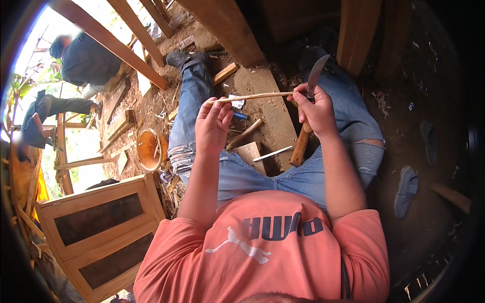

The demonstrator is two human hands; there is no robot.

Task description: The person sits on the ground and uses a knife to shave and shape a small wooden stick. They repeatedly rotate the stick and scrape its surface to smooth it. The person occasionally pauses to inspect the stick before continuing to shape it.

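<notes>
A thin pale wooden stick [255, 96] stretches level between my hands, above my legs. My left hand [214, 121] pinches its left end, fingers closed. In my right hand [317, 112] is a knife [317, 73] with a curved blade pointing up and away. Its wooden handle [300, 146] comes out below my fist and slants down toward my lap. The stick's right end meets the right thumb and fingers near the base of the blade. Whether the edge touches the wood cannot be made out.
Between my legs lie a wooden plank [275, 113], a white strip [273, 153] and a blue cylinder [240, 115]. At left stand a round wooden container [140, 150] and a framed wooden panel [108, 235]. Beams slant overhead. Another person [91, 58] is upper left; loose shoes [406, 192] lie right.
</notes>
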